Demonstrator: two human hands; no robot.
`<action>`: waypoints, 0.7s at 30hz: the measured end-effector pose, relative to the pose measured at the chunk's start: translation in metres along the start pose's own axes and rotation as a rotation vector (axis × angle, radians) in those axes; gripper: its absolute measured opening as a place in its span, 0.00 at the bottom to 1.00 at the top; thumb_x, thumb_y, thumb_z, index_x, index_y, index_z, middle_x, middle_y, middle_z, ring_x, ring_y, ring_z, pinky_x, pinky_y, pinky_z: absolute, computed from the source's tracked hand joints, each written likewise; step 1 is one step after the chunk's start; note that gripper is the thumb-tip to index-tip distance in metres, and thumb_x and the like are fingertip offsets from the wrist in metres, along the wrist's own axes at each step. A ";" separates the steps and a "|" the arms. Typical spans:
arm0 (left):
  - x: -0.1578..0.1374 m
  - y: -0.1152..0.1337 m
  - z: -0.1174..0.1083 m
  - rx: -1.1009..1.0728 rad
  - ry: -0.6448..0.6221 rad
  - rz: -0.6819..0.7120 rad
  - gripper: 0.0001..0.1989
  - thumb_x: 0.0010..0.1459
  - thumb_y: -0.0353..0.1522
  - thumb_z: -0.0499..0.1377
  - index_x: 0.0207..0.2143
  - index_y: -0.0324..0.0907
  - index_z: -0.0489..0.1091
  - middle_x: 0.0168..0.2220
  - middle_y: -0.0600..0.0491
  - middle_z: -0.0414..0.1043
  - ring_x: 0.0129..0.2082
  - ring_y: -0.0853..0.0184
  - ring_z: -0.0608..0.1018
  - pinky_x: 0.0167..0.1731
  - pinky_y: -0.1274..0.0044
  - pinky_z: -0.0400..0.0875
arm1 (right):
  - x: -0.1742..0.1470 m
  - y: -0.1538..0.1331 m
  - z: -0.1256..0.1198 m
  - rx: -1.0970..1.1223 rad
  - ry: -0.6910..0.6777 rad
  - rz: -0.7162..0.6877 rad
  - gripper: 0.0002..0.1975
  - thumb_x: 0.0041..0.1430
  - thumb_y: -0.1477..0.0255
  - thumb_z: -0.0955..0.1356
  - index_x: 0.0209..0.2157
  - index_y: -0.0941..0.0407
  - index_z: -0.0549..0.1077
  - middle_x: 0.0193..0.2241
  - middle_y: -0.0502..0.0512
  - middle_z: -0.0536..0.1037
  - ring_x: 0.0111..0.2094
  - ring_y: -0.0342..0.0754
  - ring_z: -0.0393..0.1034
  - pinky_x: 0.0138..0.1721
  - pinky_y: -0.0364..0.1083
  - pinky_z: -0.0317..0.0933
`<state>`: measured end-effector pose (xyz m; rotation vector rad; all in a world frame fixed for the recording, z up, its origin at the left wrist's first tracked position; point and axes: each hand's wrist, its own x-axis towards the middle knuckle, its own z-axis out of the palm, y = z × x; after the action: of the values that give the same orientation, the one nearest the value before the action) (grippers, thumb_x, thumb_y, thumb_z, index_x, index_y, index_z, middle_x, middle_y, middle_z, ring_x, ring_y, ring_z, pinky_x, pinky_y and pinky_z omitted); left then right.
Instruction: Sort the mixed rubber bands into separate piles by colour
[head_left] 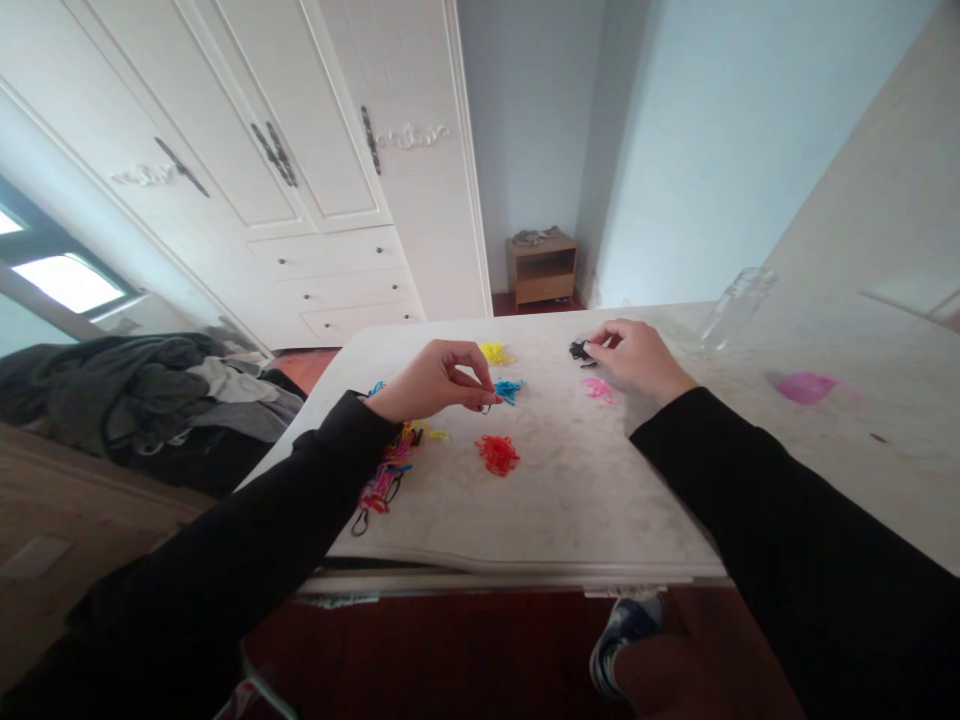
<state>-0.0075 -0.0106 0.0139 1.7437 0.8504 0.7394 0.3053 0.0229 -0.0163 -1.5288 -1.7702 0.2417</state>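
Note:
Small coloured rubber bands lie sorted by colour on the white table (570,500). My left hand (442,380) pinches a small dark rubber band (486,408), held just in front of the blue pile (508,391). Farther right, my right hand (637,358) has its fingertips together at the edge of the black pile (578,350); whatever is between them is hidden. A pink pile (599,390) lies just below that hand. Nearer to me is the red pile (497,455), and a yellow pile (496,353) sits behind the blue one. Mixed bands (386,475) are partly covered by my left sleeve.
A clear glass jar (739,308) stands at the right of the table, with a pink translucent thing (805,387) near it. Dark clothes (150,400) are heaped at the left. Beyond the table are a white wardrobe (330,200) and a small wooden cabinet (544,288).

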 end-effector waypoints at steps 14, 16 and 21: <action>0.002 -0.002 0.001 0.018 0.090 0.068 0.20 0.44 0.37 0.77 0.29 0.38 0.71 0.27 0.52 0.79 0.26 0.69 0.83 0.26 0.80 0.80 | -0.007 -0.011 0.000 0.100 0.076 -0.048 0.03 0.52 0.72 0.68 0.26 0.55 0.71 0.26 0.54 0.76 0.29 0.48 0.68 0.34 0.47 0.60; 0.002 -0.001 0.003 0.005 0.115 0.076 0.19 0.44 0.37 0.77 0.29 0.37 0.71 0.26 0.52 0.79 0.26 0.69 0.82 0.26 0.81 0.79 | -0.013 -0.024 0.003 0.127 0.038 -0.136 0.03 0.54 0.72 0.68 0.27 0.55 0.72 0.27 0.53 0.76 0.29 0.47 0.67 0.34 0.47 0.60; 0.003 0.000 0.007 -0.017 0.183 0.096 0.20 0.42 0.37 0.78 0.29 0.37 0.72 0.27 0.52 0.78 0.27 0.68 0.82 0.28 0.78 0.80 | -0.033 -0.060 0.016 0.181 -0.099 -0.475 0.08 0.60 0.70 0.69 0.27 0.56 0.72 0.27 0.52 0.74 0.31 0.46 0.66 0.35 0.47 0.59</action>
<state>-0.0005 -0.0117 0.0119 1.7301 0.8838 0.9791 0.2485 -0.0178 -0.0057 -0.9501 -2.0682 0.2336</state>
